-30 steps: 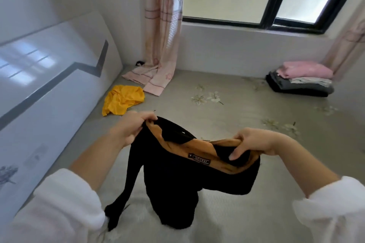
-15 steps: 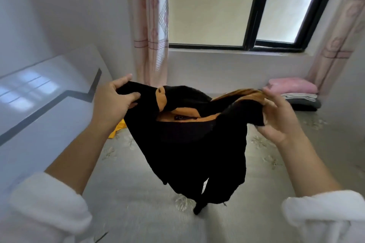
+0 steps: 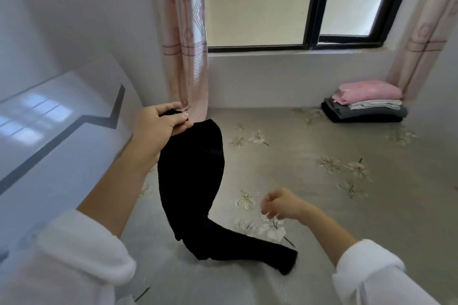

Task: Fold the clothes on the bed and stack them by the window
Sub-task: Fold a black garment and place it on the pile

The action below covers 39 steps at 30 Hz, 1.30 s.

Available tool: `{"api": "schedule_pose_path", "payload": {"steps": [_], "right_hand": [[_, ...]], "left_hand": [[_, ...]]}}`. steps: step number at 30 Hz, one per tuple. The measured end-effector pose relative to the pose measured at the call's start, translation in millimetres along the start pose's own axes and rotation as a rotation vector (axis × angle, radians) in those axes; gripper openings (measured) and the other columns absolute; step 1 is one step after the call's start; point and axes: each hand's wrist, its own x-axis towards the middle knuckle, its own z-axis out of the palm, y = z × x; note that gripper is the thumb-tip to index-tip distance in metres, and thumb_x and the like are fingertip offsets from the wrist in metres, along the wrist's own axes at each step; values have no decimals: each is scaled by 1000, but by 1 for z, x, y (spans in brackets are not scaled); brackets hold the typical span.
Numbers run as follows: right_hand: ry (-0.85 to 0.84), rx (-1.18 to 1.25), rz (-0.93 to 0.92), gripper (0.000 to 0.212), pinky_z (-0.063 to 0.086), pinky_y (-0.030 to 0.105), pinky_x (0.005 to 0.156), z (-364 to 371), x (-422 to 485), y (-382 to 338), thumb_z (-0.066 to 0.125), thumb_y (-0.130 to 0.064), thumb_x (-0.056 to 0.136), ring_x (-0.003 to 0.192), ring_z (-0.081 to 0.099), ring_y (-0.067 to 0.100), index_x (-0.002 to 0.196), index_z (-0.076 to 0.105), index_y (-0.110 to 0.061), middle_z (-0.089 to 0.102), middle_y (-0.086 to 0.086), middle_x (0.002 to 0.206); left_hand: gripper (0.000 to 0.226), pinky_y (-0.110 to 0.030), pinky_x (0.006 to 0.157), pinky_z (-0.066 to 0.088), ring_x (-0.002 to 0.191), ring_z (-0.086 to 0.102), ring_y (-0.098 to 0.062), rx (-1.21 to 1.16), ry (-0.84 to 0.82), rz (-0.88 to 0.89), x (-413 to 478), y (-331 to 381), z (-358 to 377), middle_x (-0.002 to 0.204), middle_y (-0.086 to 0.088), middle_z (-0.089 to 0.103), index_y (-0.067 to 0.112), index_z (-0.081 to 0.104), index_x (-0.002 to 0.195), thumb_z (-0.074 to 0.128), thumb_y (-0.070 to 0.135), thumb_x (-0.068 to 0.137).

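Black trousers (image 3: 190, 176) hang from the left hand (image 3: 158, 126), whose fingers pinch the top edge, legs trailing onto the bed (image 3: 322, 205), while the right hand (image 3: 280, 203) hovers loosely curled and empty, folded stack (image 3: 366, 101) under the window (image 3: 309, 2).

Pink curtain (image 3: 183, 32) hangs beside a glossy panel (image 3: 62, 136), perhaps a headboard.
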Motion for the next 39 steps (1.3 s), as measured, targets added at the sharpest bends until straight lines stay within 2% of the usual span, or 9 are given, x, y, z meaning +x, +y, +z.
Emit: {"api": "schedule_pose_path", "payload": {"steps": [7, 13, 16, 19, 21, 27, 30, 33, 39], "right_hand": [[-135, 31, 41, 19, 48, 22, 66, 95, 37, -11, 53, -17, 92, 82, 60, 11, 109, 61, -18, 64, 0, 97], [-97, -9, 37, 77, 44, 22, 82, 126, 61, -4, 70, -10, 83, 124, 48, 23, 148, 28, -12, 45, 8, 140], [0, 125, -51, 82, 41, 25, 95, 132, 64, 1, 78, -17, 76, 126, 44, 17, 143, 31, -23, 46, -7, 133], [53, 269, -110, 29, 44, 6, 61, 129, 62, -12, 60, -5, 88, 83, 58, 3, 104, 56, -29, 61, -10, 97], [102, 312, -147, 30, 43, 8, 53, 116, 60, -24, 44, 3, 93, 71, 57, 8, 86, 61, -20, 62, -2, 81], [297, 304, -169, 26, 31, 26, 49, 28, 48, -38, 43, -1, 93, 68, 45, 20, 90, 66, 8, 53, 9, 76], [419, 331, -182, 25, 31, 27, 50, -12, 36, -42, 45, -9, 93, 65, 45, 17, 76, 64, -7, 50, 8, 74], [417, 328, -175, 29, 36, 26, 52, -42, 20, -48, 47, -18, 91, 58, 51, 16, 67, 62, -12, 53, 4, 64], [463, 262, -373, 19, 49, 30, 66, -108, -12, -73, 57, -13, 85, 66, 64, 13, 77, 75, -11, 71, 1, 72]], "left_hand": [[30, -28, 69, 56, 62, 60, -6, 0, -149, -69, -5, 1, -27, 67, 7, 60, 18, 68, 113, 57, 2, 90], [30, -28, 64, 53, 60, 53, -4, -379, -167, -62, -10, 24, -59, 70, 6, 52, 16, 66, 113, 49, 2, 92], [31, -23, 67, 51, 61, 52, -5, -565, -151, -26, -10, 37, -73, 73, 4, 51, 13, 65, 115, 51, 4, 88], [32, -18, 70, 50, 62, 53, -8, -736, -107, 2, -8, 45, -85, 77, -1, 53, 6, 66, 114, 55, 2, 84], [29, -18, 74, 50, 61, 54, -8, -767, -42, 7, -4, 43, -93, 75, -3, 55, 4, 66, 112, 55, 1, 85], [26, -24, 82, 51, 66, 57, -5, -434, 303, -112, 11, -1, -133, 83, 0, 55, 8, 63, 117, 53, 3, 93], [20, -41, 87, 51, 71, 61, -9, -266, 279, -195, 8, -33, -139, 81, -2, 55, 10, 62, 102, 51, -3, 91], [48, -37, 84, 57, 87, 62, -17, -78, 265, -208, 7, -52, -139, 102, -13, 56, -1, 51, 129, 52, -17, 83], [59, -32, 93, 45, 108, 61, -28, 819, 363, 127, 29, -39, -150, 123, -14, 63, 16, 59, 129, 65, -1, 73]]}}
